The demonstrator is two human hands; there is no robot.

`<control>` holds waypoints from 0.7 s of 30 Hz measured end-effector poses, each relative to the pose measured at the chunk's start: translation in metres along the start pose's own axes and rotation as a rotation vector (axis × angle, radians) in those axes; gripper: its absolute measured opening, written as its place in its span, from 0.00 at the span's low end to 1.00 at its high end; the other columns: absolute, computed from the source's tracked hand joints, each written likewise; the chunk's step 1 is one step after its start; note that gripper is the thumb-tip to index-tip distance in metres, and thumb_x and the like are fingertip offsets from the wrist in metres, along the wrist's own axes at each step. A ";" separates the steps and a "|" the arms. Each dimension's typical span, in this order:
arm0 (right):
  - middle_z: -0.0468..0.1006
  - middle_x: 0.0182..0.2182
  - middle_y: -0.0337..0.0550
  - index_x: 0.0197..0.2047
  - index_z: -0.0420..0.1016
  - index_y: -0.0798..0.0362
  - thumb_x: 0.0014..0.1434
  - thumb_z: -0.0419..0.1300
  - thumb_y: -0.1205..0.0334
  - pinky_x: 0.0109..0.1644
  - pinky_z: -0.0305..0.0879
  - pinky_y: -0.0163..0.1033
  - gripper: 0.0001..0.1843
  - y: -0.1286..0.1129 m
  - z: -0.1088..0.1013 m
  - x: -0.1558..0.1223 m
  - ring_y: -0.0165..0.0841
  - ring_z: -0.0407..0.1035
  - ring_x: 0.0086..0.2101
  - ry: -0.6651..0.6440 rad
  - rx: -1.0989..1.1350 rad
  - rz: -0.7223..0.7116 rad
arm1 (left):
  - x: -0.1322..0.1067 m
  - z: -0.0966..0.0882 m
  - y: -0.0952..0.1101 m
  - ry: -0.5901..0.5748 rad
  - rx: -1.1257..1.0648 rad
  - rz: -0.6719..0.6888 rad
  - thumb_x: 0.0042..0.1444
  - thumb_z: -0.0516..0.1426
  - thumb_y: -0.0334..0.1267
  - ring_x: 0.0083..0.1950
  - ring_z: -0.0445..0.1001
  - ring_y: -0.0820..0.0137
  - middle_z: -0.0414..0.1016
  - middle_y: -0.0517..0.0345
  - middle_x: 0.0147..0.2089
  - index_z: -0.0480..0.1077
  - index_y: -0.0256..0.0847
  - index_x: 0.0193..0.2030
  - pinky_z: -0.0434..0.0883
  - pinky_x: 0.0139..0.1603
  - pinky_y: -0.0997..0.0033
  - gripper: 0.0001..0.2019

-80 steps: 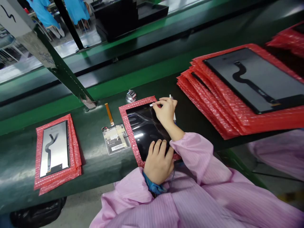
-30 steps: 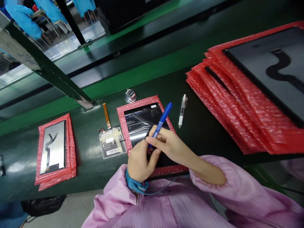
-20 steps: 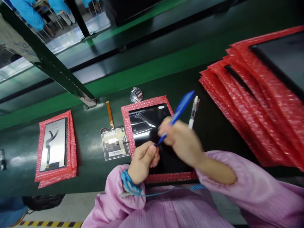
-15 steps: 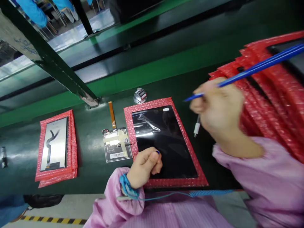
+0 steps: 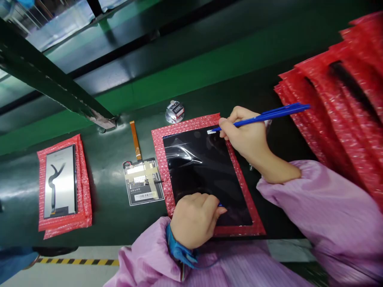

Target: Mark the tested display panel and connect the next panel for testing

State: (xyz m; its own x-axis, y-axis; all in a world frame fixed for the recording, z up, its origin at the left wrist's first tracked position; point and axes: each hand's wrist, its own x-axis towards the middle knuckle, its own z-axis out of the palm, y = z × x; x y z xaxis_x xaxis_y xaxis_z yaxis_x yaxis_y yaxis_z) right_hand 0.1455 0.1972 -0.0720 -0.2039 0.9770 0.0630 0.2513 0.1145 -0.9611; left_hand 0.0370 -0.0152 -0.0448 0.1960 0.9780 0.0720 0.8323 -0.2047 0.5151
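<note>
A black display panel (image 5: 203, 167) lies on a red bubble-wrap sheet (image 5: 158, 159) in front of me. My right hand (image 5: 245, 135) grips a blue pen (image 5: 269, 114), its tip on a small white label (image 5: 211, 131) at the panel's far corner. My left hand (image 5: 194, 217) rests on the panel's near edge, fingers curled around a small blue pen cap (image 5: 220, 205).
A small circuit board (image 5: 143, 181) with an orange flex cable (image 5: 135, 134) lies left of the panel. A metal tally counter (image 5: 174, 110) sits behind it. Further left is another panel on red wrap (image 5: 60, 183). A stack of red-wrapped panels (image 5: 338, 107) fills the right.
My right hand uncapped the blue pen, swung right, then came back to the panel's far corner. My left hand kept the cap and settled on the near edge.
</note>
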 end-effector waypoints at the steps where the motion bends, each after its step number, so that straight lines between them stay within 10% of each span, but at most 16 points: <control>1: 0.69 0.17 0.36 0.22 0.58 0.48 0.57 0.61 0.57 0.27 0.59 0.39 0.17 0.000 0.000 0.000 0.31 0.63 0.19 -0.002 -0.017 -0.010 | 0.001 -0.001 0.000 0.017 0.002 0.004 0.75 0.36 0.45 0.27 0.70 0.70 0.72 0.58 0.27 0.67 0.41 0.33 0.64 0.29 0.67 0.26; 21: 0.67 0.16 0.38 0.21 0.56 0.47 0.56 0.58 0.65 0.30 0.60 0.41 0.16 -0.005 0.001 0.001 0.33 0.63 0.21 -0.005 -0.052 -0.056 | 0.002 -0.002 0.000 0.044 -0.012 -0.007 0.75 0.37 0.44 0.28 0.71 0.69 0.74 0.58 0.28 0.67 0.41 0.34 0.66 0.29 0.67 0.24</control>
State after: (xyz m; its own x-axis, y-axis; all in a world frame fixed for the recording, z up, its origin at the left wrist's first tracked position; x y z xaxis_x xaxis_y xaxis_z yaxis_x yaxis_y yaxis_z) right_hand 0.1429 0.1977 -0.0671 -0.2236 0.9679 0.1144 0.2882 0.1778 -0.9409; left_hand 0.0366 -0.0129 -0.0430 0.1667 0.9803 0.1059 0.8273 -0.1975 0.5259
